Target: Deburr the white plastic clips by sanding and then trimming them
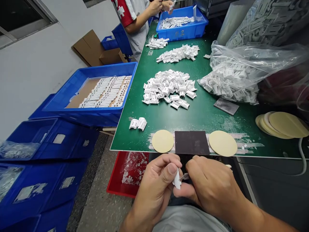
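Observation:
A small white plastic part (177, 179) is pinched between the thumb and fingers of my left hand (158, 180), just in front of the table edge. My right hand (212, 180) is closed round a small blade-like tool (184, 176), whose metal tip touches the part. Beyond my hands, a dark square pad (191, 142) lies at the table edge between two pale yellow discs (162, 141). Two white pieces (138, 123) sit together at the left edge of the green table (202, 119). Farther back is a heap of similar white pieces (170, 87).
A red bin (113, 185) stands below the table edge. Blue trays (91, 113) are at the left. Across the table are a blue crate (183, 33), a plastic bag of parts (231, 80), stacked yellow discs (287, 125), and another person (135, 24) handling something white.

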{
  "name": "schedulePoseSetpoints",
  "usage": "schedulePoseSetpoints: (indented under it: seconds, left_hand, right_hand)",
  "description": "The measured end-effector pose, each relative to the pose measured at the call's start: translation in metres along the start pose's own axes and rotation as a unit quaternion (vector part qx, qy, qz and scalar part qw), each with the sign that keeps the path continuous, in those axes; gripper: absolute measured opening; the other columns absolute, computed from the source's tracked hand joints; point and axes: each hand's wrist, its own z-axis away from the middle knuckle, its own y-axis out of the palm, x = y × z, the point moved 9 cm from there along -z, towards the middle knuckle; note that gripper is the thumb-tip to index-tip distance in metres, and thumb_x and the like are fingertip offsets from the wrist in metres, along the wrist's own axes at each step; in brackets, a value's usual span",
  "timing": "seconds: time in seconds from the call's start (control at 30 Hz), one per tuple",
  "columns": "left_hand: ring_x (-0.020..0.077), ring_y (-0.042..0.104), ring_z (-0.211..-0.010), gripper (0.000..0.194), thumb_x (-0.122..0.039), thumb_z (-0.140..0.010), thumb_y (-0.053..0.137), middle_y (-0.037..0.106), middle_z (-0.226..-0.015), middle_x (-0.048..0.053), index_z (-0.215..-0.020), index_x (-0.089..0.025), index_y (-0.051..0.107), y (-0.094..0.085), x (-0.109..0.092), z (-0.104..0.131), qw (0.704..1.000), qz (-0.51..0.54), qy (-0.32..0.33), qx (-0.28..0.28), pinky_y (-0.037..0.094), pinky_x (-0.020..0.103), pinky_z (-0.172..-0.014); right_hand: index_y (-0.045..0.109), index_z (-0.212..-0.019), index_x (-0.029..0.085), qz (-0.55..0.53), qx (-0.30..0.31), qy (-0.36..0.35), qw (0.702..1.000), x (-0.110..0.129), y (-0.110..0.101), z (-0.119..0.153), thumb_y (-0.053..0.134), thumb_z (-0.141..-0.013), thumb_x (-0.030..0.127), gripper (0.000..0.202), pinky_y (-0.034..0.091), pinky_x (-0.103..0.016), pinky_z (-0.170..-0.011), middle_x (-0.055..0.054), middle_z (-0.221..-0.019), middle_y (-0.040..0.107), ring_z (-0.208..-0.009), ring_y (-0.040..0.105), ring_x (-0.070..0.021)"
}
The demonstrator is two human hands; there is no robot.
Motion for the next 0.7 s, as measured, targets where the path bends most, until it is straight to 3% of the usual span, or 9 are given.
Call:
schedulePoseSetpoints:
  seconds: [0.23,0.7]
  left_hand:
    - [0.0063,0.049,-0.061,0.018,-0.034,-0.080,0.083,0.056,-0.068,-0.001,-0.081,-0.018,0.074,-0.0016,0.0012,0.0021,1.000,0.005,-0.005,-0.005,0.039,0.015,-0.059]
    - [0.0055,0.051,-0.060,0.022,-0.035,-0.076,0.086,0.057,-0.073,-0.001,-0.080,-0.017,0.074,-0.0018,-0.0002,0.0029,0.999,0.005,-0.002,-0.032,0.041,0.015,-0.059]
  right_hand:
    - [0.051,-0.069,0.022,0.006,0.000,-0.007,1.000,0.0021,-0.0017,0.0002,0.022,-0.105,0.055,0.057,0.022,-0.034,-0.054,0.000,-0.057,0.045,-0.051,0.035,-0.0178]
    - [0.049,-0.065,0.022,-0.005,-0.002,-0.024,1.000,0.0060,0.0004,0.0087,0.028,-0.107,0.049,0.054,0.019,-0.037,-0.055,0.000,-0.056,0.044,-0.053,0.032,-0.0174]
